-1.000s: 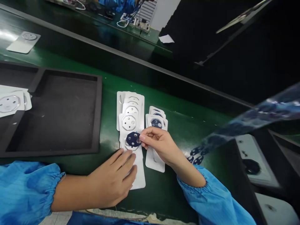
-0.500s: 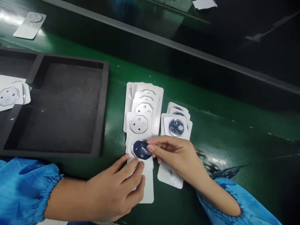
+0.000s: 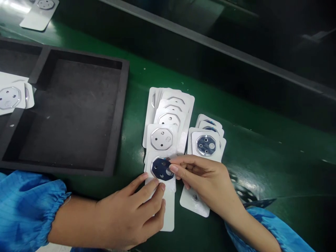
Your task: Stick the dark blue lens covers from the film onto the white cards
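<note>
A white card carrying a dark blue octagonal film with holes (image 3: 160, 168) lies at the near end of a stack of overlapping white cards (image 3: 162, 139). My right hand (image 3: 202, 178) pinches the film's right edge between thumb and forefinger. My left hand (image 3: 131, 210) rests at the card's lower left, its fingers spread and their tips touching the card. A silver octagonal plate with small holes marks several cards in this stack. Under and beyond my right hand is a second, smaller pile of white cards (image 3: 206, 144), with dark blue octagons.
To the left stands a black divided tray (image 3: 78, 168) with several white cards (image 3: 10, 96) in its left part. Another white card (image 3: 36, 17) lies farther off on the green table (image 3: 147, 77). Loose dark pieces with holes (image 3: 258, 203) lie beside my right forearm.
The view has shifted, moving the cards slightly rightward in the picture. Both hands keep their places at the card, and my right fingers still pinch the film's edge.
</note>
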`<state>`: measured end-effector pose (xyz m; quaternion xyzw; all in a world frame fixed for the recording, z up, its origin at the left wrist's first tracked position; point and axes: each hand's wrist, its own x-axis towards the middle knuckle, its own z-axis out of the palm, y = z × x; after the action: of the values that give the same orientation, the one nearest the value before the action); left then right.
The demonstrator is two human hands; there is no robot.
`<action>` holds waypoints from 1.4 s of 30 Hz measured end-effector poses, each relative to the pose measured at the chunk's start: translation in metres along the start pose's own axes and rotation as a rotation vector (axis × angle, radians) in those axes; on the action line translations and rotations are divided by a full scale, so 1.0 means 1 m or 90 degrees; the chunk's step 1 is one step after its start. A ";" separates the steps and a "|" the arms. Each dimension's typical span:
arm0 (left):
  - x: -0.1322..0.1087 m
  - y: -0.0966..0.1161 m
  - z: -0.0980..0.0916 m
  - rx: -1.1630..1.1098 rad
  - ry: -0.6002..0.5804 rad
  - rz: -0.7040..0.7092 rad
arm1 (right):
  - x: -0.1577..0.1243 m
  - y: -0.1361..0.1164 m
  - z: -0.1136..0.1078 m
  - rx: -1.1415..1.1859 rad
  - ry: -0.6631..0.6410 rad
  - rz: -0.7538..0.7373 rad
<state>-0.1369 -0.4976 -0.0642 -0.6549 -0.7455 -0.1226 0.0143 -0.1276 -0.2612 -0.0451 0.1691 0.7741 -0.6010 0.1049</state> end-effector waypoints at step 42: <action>-0.003 0.001 0.008 0.025 0.047 0.015 | -0.009 0.015 0.033 -0.551 0.159 -0.249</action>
<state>-0.1341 -0.4991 -0.0727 -0.6584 -0.7389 -0.1318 0.0561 -0.1144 -0.2909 -0.0635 0.0322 0.9767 -0.2076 -0.0429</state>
